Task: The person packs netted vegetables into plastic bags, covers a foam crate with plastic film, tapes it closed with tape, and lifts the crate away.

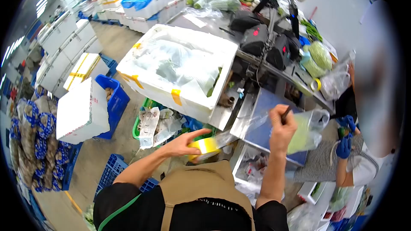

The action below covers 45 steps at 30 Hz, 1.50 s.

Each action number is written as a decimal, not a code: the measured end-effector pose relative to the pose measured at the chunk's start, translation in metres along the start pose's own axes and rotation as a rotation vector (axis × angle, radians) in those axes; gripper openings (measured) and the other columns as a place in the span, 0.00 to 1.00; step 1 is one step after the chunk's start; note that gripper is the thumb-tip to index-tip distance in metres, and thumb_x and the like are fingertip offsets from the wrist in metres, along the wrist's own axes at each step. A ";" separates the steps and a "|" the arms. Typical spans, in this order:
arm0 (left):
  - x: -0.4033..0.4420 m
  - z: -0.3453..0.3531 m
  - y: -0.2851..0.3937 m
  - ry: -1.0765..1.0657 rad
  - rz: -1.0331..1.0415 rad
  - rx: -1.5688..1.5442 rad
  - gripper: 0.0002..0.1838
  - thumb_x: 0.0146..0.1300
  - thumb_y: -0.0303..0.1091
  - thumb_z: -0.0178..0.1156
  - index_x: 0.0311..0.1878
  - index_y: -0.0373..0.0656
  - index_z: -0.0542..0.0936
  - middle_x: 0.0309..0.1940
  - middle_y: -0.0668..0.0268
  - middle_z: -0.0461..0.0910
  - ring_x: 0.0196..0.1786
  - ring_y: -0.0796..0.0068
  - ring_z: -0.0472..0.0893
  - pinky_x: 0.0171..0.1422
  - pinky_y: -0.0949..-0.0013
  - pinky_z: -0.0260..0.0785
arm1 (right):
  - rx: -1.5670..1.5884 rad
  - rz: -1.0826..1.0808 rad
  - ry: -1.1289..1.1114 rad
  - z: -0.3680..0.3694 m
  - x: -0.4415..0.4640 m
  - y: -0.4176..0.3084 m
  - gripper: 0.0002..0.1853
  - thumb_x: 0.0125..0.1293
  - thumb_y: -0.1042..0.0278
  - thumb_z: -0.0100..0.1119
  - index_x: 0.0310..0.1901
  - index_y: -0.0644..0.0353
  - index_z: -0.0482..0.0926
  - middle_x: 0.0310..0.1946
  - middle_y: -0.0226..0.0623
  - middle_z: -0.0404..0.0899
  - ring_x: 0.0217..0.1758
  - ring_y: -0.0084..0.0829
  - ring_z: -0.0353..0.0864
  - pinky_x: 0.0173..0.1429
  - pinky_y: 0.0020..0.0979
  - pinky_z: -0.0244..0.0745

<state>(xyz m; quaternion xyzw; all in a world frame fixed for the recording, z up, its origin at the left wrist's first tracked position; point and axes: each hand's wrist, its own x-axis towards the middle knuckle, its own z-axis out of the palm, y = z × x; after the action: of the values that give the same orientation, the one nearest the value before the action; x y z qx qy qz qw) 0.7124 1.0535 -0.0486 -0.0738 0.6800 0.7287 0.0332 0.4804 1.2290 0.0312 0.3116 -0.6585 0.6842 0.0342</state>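
Note:
My left hand (182,144) grips a roll of tape (205,146) with a bright yellow core, one finger stretched out above it. From the roll a clear strip (250,122) runs up toward my right hand (282,125). That hand is closed, with a short dark stick-like thing (286,112) poking out at the top; its kind is unclear. Ahead of both hands stands an open white foam box (171,98) with yellow tape pieces on its side. Inside it lies clear plastic (180,62) over something greenish.
Right of me, a person in blue gloves (343,147) stands by a bag (308,130). Black devices (254,38) and bagged vegetables (319,57) crowd the bench. A green basket (137,128) with paper sits below the box. Foam boxes (83,111) and sacks (34,137) stand left.

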 end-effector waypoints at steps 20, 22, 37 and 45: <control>0.239 -0.176 0.248 0.647 0.184 -0.036 0.29 0.60 0.38 0.62 0.61 0.37 0.66 0.29 0.56 0.80 0.24 0.76 0.80 0.31 0.76 0.76 | -0.335 0.101 -0.438 0.322 0.437 0.448 0.13 0.48 0.62 0.64 0.33 0.62 0.84 0.25 0.41 0.83 0.30 0.32 0.82 0.39 0.31 0.73; 0.258 -0.185 0.246 0.675 0.134 -0.074 0.27 0.60 0.38 0.62 0.61 0.37 0.67 0.29 0.56 0.80 0.24 0.76 0.80 0.31 0.76 0.76 | -0.381 0.025 -0.569 0.330 0.410 0.476 0.12 0.50 0.64 0.63 0.33 0.62 0.84 0.24 0.41 0.82 0.29 0.30 0.82 0.37 0.31 0.73; 0.199 -0.164 0.194 0.762 -0.199 -0.126 0.25 0.63 0.32 0.59 0.61 0.36 0.65 0.28 0.60 0.80 0.26 0.74 0.82 0.30 0.73 0.77 | -0.575 -0.270 -1.086 0.321 0.381 0.464 0.14 0.52 0.57 0.59 0.38 0.53 0.84 0.33 0.46 0.81 0.38 0.46 0.82 0.38 0.43 0.73; 0.117 -0.138 0.122 0.859 -0.385 -0.180 0.32 0.63 0.36 0.60 0.67 0.39 0.61 0.28 0.60 0.80 0.23 0.78 0.79 0.27 0.76 0.73 | -0.604 -0.296 -1.278 0.324 0.389 0.473 0.22 0.54 0.49 0.58 0.50 0.49 0.79 0.35 0.48 0.82 0.38 0.49 0.81 0.39 0.45 0.72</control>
<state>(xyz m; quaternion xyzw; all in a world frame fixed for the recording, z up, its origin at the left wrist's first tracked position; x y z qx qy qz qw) 0.5877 0.9009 0.0446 -0.4956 0.5401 0.6690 -0.1230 0.0752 0.7268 -0.2211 0.7138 -0.6610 0.1443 -0.1807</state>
